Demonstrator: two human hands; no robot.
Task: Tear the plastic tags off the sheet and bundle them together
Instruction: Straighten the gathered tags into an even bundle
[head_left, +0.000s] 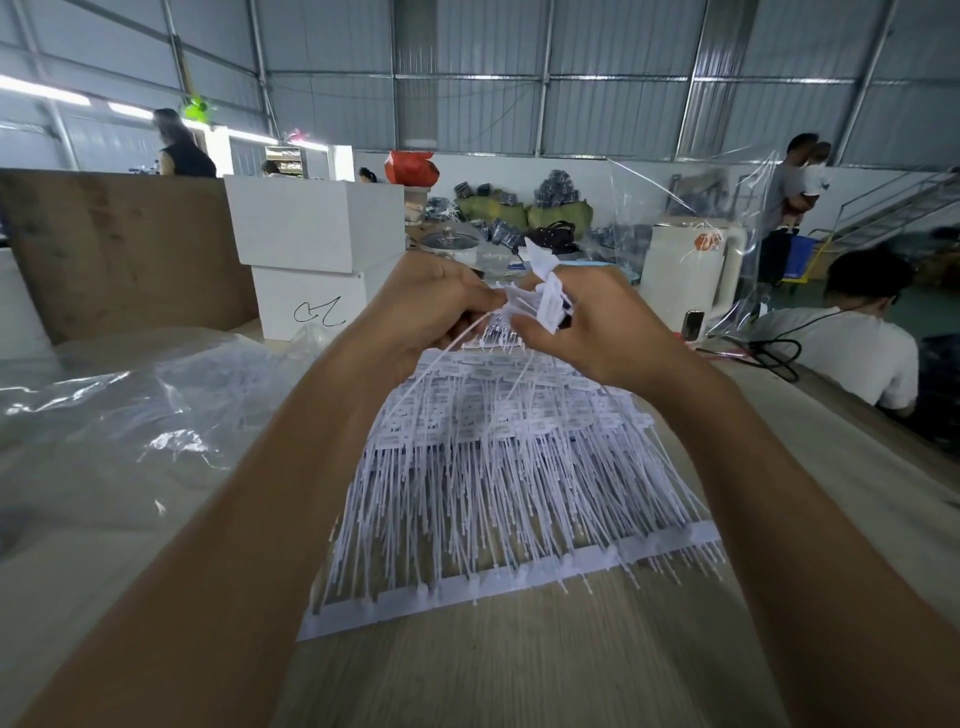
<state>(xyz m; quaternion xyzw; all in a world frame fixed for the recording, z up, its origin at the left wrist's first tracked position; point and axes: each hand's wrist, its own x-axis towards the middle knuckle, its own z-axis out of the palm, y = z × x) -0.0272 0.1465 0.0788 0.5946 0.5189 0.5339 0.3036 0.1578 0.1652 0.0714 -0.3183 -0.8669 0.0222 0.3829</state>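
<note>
A large sheet of white plastic tags (498, 467) lies on the wooden table (519, 665), its long thin tails running toward me and ending at a white strip. Both hands are raised over its far end. My right hand (597, 332) holds a small bundle of torn-off tags (548, 304), its fingers curled round them. My left hand (426, 312) pinches a tag at the bundle, and one thin white tail hangs down from it toward the sheet.
Crumpled clear plastic bags (130, 415) lie on the table to the left. Two stacked white boxes (317, 249) and a brown board (119, 249) stand behind. A seated person (852, 332) is at the right, others farther back.
</note>
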